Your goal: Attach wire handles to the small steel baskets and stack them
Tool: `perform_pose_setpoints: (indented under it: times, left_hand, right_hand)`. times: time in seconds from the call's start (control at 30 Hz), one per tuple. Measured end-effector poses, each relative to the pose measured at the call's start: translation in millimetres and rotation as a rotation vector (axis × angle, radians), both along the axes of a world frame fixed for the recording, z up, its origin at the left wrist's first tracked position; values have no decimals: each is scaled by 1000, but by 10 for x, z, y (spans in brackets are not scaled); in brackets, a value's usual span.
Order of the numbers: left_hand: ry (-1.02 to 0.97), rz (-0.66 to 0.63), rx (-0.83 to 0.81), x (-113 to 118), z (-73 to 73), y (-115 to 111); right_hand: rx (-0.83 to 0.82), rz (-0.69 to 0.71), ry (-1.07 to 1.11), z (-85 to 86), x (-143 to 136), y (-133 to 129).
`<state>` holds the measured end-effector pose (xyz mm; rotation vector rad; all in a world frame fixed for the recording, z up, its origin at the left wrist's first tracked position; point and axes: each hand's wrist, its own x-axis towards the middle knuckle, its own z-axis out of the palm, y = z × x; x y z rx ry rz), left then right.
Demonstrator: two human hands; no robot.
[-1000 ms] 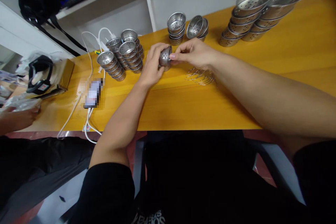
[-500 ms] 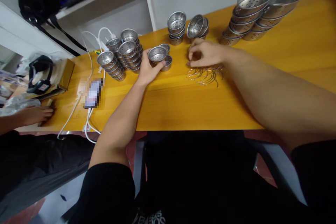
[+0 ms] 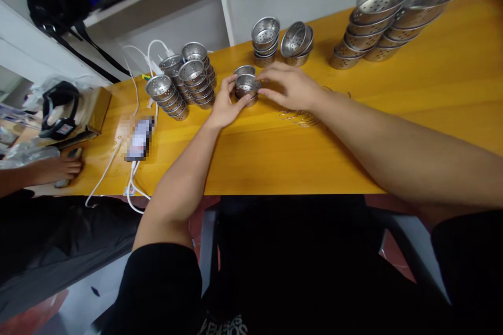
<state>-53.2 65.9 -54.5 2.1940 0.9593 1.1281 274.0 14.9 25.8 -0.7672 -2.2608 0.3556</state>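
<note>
A small perforated metal cup sits upright in my left hand, with the thumb in front and the fingers behind its left side. Directly beneath it shows the lower part of another metal cup. Just behind stands a further cup, its rim partly visible. My right hand reaches in from the right, its thumb and fingers closing at the held cup's right rim. Thin curved wire pieces lie on the table below my right hand, partly covered by the forearm.
Stacks of perforated cups stand at left, at the back and at right. A tilted cup tops one short stack. A phone with white cables lies left. Another person's hand rests at the table's far left.
My left hand has moved the cup slightly right, over the lower cup. My right hand has swung left from above the wire pieces to the cup's right rim.
</note>
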Motion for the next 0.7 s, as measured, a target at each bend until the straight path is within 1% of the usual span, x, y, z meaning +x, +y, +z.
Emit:
perform_pose_setpoints:
  times: [0.1,0.2,0.27,0.37,0.53,0.7]
  left_hand:
    - [22,2,-32,34,39,-50]
    - [43,-42,-33,48,107,-104]
    - [42,-71,-34,59,157,-150]
    - [21,-61,-52,82,213,-226]
    - [25,-38,-103,112,256,-310]
    - [27,-52,-112,113,257,-306]
  right_hand:
    - [20,32,44,-62,-46,7]
    - [36,66,46,-99,-69,41]
    - [46,66,31,-104,-82,58]
    - [85,47,18,-90,-97,66]
    - [166,91,-2,-99,-98,77]
    - [197,123,-28,-106,-90,94]
